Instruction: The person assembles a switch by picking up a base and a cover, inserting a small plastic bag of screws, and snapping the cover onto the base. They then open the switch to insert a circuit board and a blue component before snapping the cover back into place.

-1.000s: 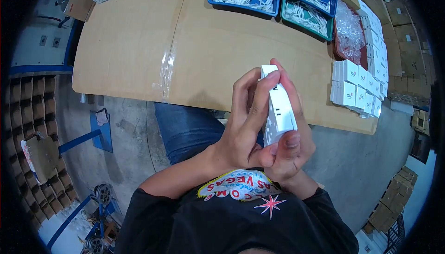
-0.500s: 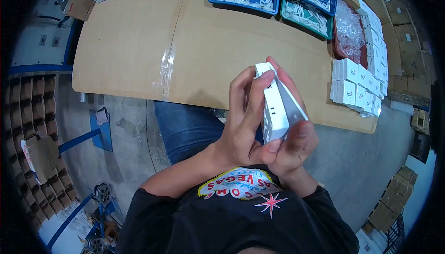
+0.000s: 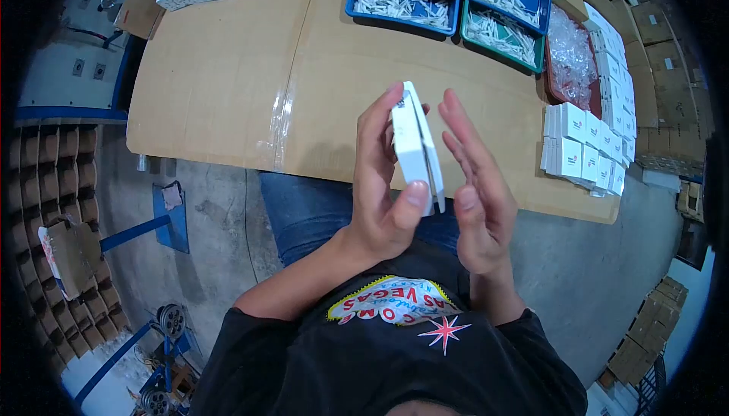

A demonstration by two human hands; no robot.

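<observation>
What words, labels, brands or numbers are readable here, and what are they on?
"VEGAS", on the black fabric shirt.
"COM", same shirt; neighbouring letters are unclear.
Print on the stacked white cardboard boxes: too small to read.
Dark marks on the slim white box in the left hand: too blurred to read.
Nothing else is readable.

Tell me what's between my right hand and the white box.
Just a bare gap, seen in the head view: your right hand is apart from the white box in your left hand, with brown cardboard visible beyond.
</observation>
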